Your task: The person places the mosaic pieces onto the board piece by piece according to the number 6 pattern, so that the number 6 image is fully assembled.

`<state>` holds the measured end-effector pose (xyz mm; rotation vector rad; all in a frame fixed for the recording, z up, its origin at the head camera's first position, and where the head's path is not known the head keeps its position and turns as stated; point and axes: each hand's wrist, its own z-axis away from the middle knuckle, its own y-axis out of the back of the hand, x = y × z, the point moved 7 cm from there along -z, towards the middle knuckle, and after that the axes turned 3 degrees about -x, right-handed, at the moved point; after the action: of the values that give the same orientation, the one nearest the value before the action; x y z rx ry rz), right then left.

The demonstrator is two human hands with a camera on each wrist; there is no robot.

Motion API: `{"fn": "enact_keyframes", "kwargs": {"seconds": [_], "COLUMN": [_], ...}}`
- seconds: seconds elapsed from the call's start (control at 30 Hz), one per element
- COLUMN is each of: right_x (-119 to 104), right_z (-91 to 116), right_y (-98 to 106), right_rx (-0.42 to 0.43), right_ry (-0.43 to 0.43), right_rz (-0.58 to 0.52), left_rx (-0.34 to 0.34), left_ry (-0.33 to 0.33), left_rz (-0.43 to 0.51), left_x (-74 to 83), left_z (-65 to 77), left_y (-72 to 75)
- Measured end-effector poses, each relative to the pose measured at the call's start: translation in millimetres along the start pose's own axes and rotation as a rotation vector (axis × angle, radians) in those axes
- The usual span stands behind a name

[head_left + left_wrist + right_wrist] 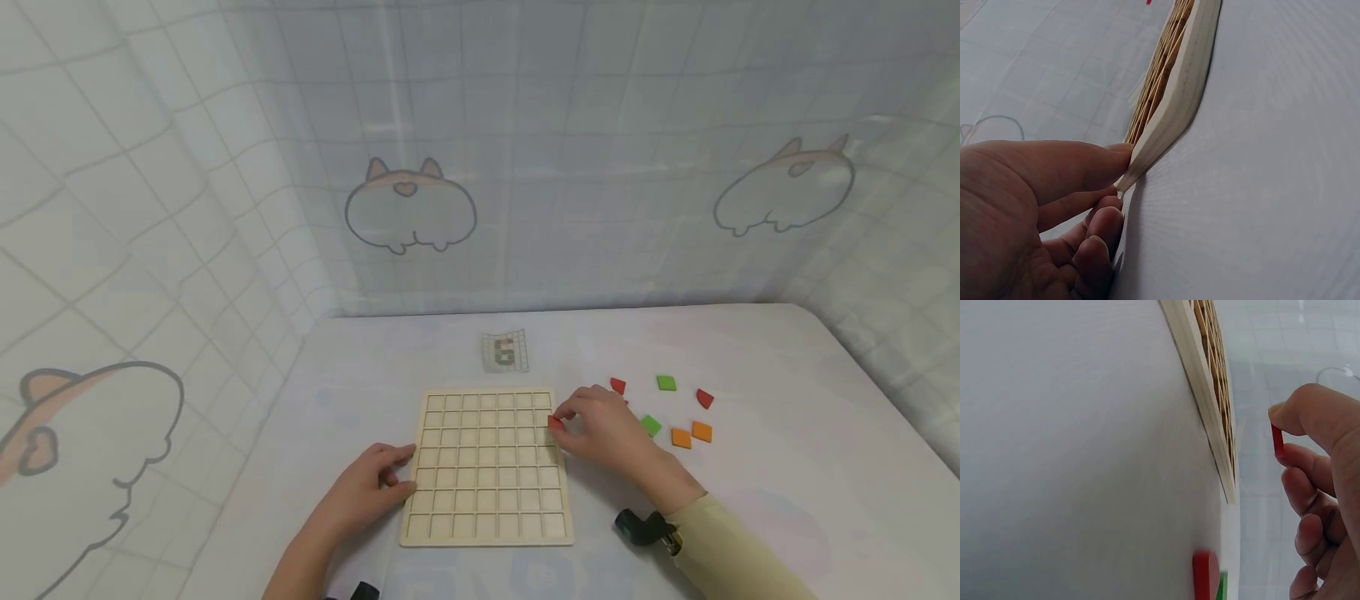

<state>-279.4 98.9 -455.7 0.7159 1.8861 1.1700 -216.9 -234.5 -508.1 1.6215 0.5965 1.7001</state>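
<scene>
- Left hand (371, 483): thumb, forefinger apart, touching board's (487, 456) left edge.
- Right hand (611, 429): pinching red tile (554, 422) by board's right edge.
- Looks early: none seated; loose tiles (667, 382) right of board left.

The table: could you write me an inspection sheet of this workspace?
Surface: white table with pale prints
Job's things: wooden grid board, no pieces in visible cells; loose red pieces, green pieces and orange pieces to its right; printed sheet beyond it
Clutter: nothing seen
Hands: left hand touches the board's left edge; right hand pinches a red tile near the right edge
Cables: nothing seen
Surroundings: gridded walls with cartoon drawings
</scene>
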Motion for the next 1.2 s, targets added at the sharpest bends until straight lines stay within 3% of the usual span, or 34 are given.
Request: {"fn": "enact_keyframes", "kwargs": {"seconds": [0.5,0.9,1.2], "right_x": [-24.6,-31.5,-38.4], "right_z": [-41.1,-54.1,-60.0], "right_y": [-27.8,-35.1,-43.7], "right_rx": [-0.047,-0.071,-0.131], "right_ry": [0.020,0.026,0.054], "right_rz": [-0.016,-0.037,-0.020], "left_rx": [-0.003,0.001,-0.015], "left_ry": [0.015,0.034,0.012], "left_rz": [-0.007,0.006,0.013], "left_x": [-0.9,1.6,-1.9], "left_z": [0.0,-0.1,-0.9], "left_y": [0.1,1.6,-0.2]}}
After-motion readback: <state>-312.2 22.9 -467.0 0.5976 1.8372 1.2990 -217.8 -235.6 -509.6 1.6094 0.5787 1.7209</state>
